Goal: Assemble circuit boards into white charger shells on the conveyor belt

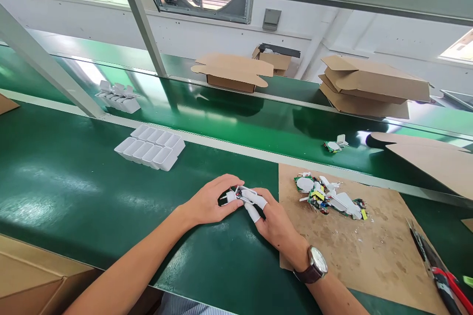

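Note:
My left hand (209, 203) is closed around a small white plastic housing (231, 196) with dark electronic parts showing inside. White finger covers are on the thumb and fingers of my right hand (279, 224), which pinches the same housing from the right. Both hands are just above the green table, in the middle of the head view. To the right, a loose pile of circuit boards and white plastic pieces (332, 197) lies on a brown cardboard sheet (354, 256). Beyond my left hand, several white open cases (150, 147) stand in two touching rows.
A green belt (236, 118) runs behind the table, carrying more white cases (118, 98) and a circuit board (333, 146). Folded cardboard boxes (373, 86) are stacked at the back right. Red-and-black-handled pliers (449, 283) lie at the right. A metal post (142, 24) rises behind.

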A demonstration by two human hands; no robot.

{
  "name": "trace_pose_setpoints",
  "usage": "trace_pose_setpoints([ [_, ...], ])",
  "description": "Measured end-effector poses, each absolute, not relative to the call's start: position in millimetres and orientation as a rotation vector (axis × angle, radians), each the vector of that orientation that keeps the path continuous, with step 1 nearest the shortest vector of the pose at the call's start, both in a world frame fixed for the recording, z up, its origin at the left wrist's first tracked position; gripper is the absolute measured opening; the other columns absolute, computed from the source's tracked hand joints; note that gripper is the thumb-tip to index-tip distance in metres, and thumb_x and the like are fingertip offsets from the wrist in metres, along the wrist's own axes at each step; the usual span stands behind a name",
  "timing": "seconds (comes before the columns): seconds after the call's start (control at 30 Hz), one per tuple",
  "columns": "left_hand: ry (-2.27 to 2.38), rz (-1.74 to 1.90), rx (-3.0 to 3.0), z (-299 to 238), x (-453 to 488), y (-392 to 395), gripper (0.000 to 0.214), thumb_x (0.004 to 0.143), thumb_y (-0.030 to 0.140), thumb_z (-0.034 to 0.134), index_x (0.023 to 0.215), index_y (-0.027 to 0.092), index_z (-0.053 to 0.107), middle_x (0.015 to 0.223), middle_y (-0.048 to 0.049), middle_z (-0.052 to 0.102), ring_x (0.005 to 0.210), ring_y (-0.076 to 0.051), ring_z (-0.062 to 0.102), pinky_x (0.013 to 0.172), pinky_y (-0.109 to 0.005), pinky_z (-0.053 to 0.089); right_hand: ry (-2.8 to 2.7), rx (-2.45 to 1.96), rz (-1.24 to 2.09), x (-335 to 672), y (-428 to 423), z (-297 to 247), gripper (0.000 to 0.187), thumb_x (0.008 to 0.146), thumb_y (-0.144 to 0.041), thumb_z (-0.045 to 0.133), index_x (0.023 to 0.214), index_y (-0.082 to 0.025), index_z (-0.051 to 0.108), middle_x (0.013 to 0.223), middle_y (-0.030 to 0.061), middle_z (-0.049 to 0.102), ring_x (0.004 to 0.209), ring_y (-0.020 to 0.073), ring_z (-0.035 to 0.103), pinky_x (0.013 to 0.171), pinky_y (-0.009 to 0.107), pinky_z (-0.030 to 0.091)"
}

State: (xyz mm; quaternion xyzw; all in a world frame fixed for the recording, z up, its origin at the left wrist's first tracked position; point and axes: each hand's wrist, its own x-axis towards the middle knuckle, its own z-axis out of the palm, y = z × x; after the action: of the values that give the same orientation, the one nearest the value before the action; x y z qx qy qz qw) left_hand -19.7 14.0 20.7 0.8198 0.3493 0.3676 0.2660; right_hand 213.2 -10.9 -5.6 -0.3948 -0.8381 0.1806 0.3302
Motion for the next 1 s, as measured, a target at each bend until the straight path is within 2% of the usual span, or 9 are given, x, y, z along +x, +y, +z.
trace_pose_setpoints([
  [0.13,0.969,0.949,2.155,17.1,-21.0,14.1,0.045,0.092,0.031,0.069,0.134,0.025,0.053,0.121,-0.0083,0.066,0.105,-0.021,0.069,0.094,-0.039,0.060,-2.125,-0.989,0.507,212.4,-8.3,-7.4,0.048,0.097,-0.014,0.054,0.142,-0.029,0.053,0.126,0.0105,0.066,0.111,0.0240,0.068,0.094,0.041,0.062],
  [0.23,1.003,0.944,2.103,11.9,-21.8,15.1,0.086,0.078,0.042,0.085,0.149,0.031,0.037,0.137,-0.0110,0.056,0.110,-0.025,0.067,0.092,-0.043,0.062,-1.913,-1.018,0.694,209.5,-4.3,-8.3,0.035,0.099,-0.024,0.055,0.133,-0.028,0.061,0.124,0.0105,0.067,0.110,0.0232,0.069,0.095,0.041,0.061],
  [0.3,0.994,0.984,2.110,8.4,-20.6,15.2,0.106,0.070,0.046,0.091,0.154,0.034,0.028,0.144,-0.0133,0.048,0.113,-0.027,0.065,0.090,-0.045,0.063,-1.699,-1.054,0.961,207.0,-1.7,-9.1,0.030,0.101,-0.035,0.053,0.128,-0.027,0.064,0.118,0.0099,0.070,0.104,0.0233,0.071,0.089,0.040,0.064],
  [0.37,0.975,1.031,2.155,5.1,-17.5,14.1,0.104,0.074,0.045,0.088,0.155,0.034,0.026,0.144,-0.0143,0.046,0.111,-0.026,0.065,0.087,-0.045,0.064,-1.487,-1.056,1.263,204.6,0.0,-10.4,0.035,0.100,-0.046,0.052,0.125,-0.026,0.065,0.112,0.0090,0.074,0.098,0.0243,0.073,0.081,0.040,0.065],
  [0.43,0.952,1.085,2.214,2.0,-12.9,12.1,0.090,0.082,0.042,0.082,0.154,0.032,0.029,0.139,-0.0144,0.051,0.107,-0.025,0.066,0.086,-0.044,0.064,-1.339,-1.044,1.473,202.6,0.5,-12.3,0.040,0.097,-0.054,0.055,0.121,-0.024,0.067,0.107,0.0084,0.075,0.095,0.0261,0.073,0.078,0.042,0.066],
  [0.57,0.939,1.199,2.292,-3.1,-4.5,9.7,0.072,0.089,0.043,0.075,0.148,0.027,0.038,0.125,-0.0126,0.063,0.103,-0.025,0.070,0.086,-0.042,0.064,-1.225,-1.051,1.570,200.0,-0.1,-15.1,0.045,0.090,-0.062,0.062,0.111,-0.023,0.070,0.096,0.0070,0.077,0.090,0.0266,0.074,0.076,0.042,0.065],
  [0.7,0.916,1.305,2.358,-7.2,-1.1,11.5,0.062,0.094,0.047,0.068,0.145,0.024,0.042,0.122,-0.0137,0.067,0.108,-0.026,0.070,0.085,-0.040,0.065,-1.178,-1.060,1.665,197.8,-0.6,-13.2,0.051,0.089,-0.066,0.062,0.112,-0.021,0.068,0.089,0.0066,0.077,0.082,0.0261,0.076,0.073,0.043,0.065],
  [0.87,0.948,1.318,2.409,-10.4,0.7,13.0,0.064,0.093,0.051,0.068,0.144,0.023,0.042,0.121,-0.0141,0.068,0.109,-0.027,0.072,0.088,-0.041,0.065,-1.172,-1.048,1.683,195.9,-0.9,-11.1,0.051,0.090,-0.066,0.059,0.111,-0.021,0.068,0.089,0.0074,0.077,0.081,0.0262,0.077,0.073,0.043,0.066],
  [1.0,0.983,1.320,2.465,-10.9,0.7,13.0,0.077,0.085,0.055,0.076,0.146,0.021,0.042,0.125,-0.0168,0.066,0.114,-0.032,0.070,0.097,-0.048,0.061,-1.227,-1.052,1.564,195.9,-2.6,-9.9,0.042,0.096,-0.058,0.056,0.115,-0.023,0.067,0.098,0.0075,0.077,0.085,0.0253,0.076,0.074,0.042,0.067],
])
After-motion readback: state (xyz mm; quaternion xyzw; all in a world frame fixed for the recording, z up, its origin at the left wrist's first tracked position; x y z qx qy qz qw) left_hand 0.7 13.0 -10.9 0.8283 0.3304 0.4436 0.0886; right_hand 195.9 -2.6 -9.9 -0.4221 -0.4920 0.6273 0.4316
